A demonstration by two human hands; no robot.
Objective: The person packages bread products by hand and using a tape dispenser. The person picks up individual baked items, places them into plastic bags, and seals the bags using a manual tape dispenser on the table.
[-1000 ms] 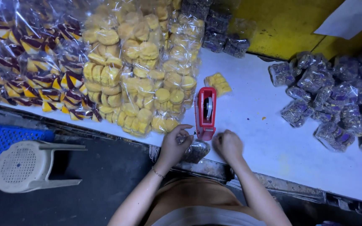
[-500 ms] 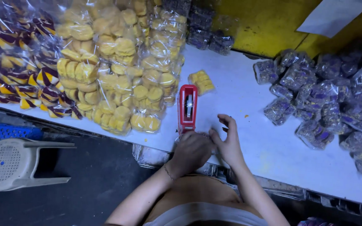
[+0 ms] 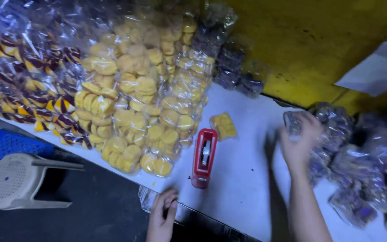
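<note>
- Right hand (image 3: 297, 145) of mine is out over the table (image 3: 247, 179), its grip closed on a clear packet (image 3: 293, 123) beside the pile of dark packets (image 3: 359, 179).
- Left hand (image 3: 162, 217) rests at the near table edge, fingers curled on a clear bag (image 3: 146, 197).
- Red tape dispenser (image 3: 204, 157) stands between them.

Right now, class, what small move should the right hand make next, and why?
Probably let go of the clear packet among the dark packets and draw back toward the red tape dispenser. The right hand is stretched out at that pile, while the left hand rests at the table edge.
</note>
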